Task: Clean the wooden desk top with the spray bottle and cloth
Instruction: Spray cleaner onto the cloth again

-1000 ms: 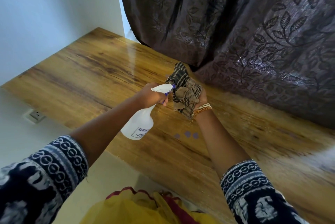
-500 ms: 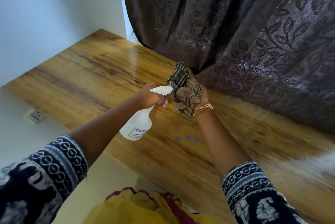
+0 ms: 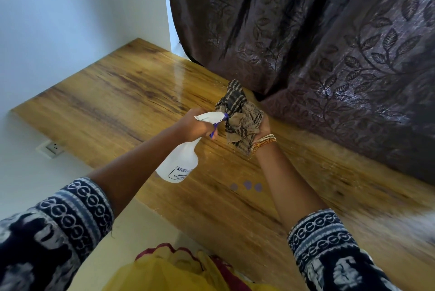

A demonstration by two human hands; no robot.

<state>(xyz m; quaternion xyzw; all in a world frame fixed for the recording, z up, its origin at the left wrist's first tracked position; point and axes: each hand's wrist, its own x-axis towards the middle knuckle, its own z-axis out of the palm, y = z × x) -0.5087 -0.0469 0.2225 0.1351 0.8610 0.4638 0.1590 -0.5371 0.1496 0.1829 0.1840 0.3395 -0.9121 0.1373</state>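
Sleeves: dark patterned cuffs (image 3: 77, 210) sit nearest at both forearms; arms reach forward over the desk edge.
Left hand (image 3: 191, 126): raised above the desk; fingers curled round the neck of the spray bottle (image 3: 180, 162), one finger on the blue trigger (image 3: 213, 133); bottle tilted, base toward the person, nozzle pointing at the cloth.
Right hand (image 3: 263, 126): palm up, bangles at the wrist; fingers curled under the bunched striped cloth (image 3: 240, 114), gripping it just beside the nozzle.
Desk top (image 3: 113, 100): wooden, glossy, below both hands.
Curtain (image 3: 306, 38): dark, leaf-patterned, hanging behind, touching the desk's far edge.
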